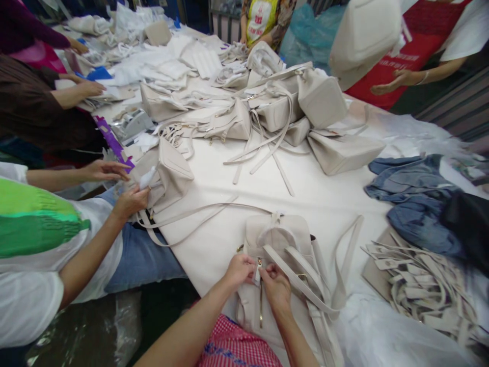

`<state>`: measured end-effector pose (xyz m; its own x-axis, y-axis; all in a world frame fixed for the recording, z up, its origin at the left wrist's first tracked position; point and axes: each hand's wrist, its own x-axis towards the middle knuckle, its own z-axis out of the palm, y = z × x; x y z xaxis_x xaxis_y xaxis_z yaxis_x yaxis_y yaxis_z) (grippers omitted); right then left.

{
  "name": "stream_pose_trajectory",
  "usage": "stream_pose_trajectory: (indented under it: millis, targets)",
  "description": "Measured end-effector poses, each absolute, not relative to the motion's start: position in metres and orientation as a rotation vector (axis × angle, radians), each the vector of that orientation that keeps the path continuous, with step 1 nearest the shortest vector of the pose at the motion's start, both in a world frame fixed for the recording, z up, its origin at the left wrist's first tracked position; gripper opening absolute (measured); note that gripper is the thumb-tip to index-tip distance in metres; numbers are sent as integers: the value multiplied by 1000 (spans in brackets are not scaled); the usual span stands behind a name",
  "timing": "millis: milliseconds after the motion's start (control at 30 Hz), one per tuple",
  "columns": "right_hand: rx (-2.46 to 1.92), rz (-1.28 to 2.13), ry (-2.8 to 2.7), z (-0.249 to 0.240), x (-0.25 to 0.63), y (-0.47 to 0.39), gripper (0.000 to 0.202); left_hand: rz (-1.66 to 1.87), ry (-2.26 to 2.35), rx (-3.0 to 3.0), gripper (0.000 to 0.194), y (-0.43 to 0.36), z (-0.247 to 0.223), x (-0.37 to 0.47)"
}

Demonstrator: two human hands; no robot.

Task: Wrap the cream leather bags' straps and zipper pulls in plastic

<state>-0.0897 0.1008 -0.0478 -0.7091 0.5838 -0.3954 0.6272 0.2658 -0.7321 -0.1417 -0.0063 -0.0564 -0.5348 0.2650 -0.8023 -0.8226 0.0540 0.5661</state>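
Note:
A cream backpack (280,311) lies before me at the table's near edge, its straps fanned out to the right. A gold-toned zipper (261,306) runs down its panel. At the upper end of that zipper, my left hand (241,269) pinches a small pale zipper pull tab (257,274) from the left. My right hand (275,286) closes its fingertips at the tab's right side; whether it grips the tab or the fabric beside it is hard to make out. A grab handle (277,232) arches over the bag's top.
Cream bags (282,102) are heaped at the table's middle. Loose straps (424,280) pile up at right, near folded denim (416,199) and clear plastic (382,331). On the left a co-worker's hands (132,201) handle another bag (171,173). More people stand around the table.

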Motion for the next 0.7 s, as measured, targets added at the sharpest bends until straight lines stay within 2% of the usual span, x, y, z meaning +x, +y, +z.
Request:
stream_pose_trajectory:
  millis: [300,700]
  targets:
    - [1108,-1452,2495,-57,-86,104,29,1474,1326,-622,20,-12,-63,-147]
    - [972,-1345,2496,-53,-84,107,26,1375,1364,-596,20,-11,-55,-154]
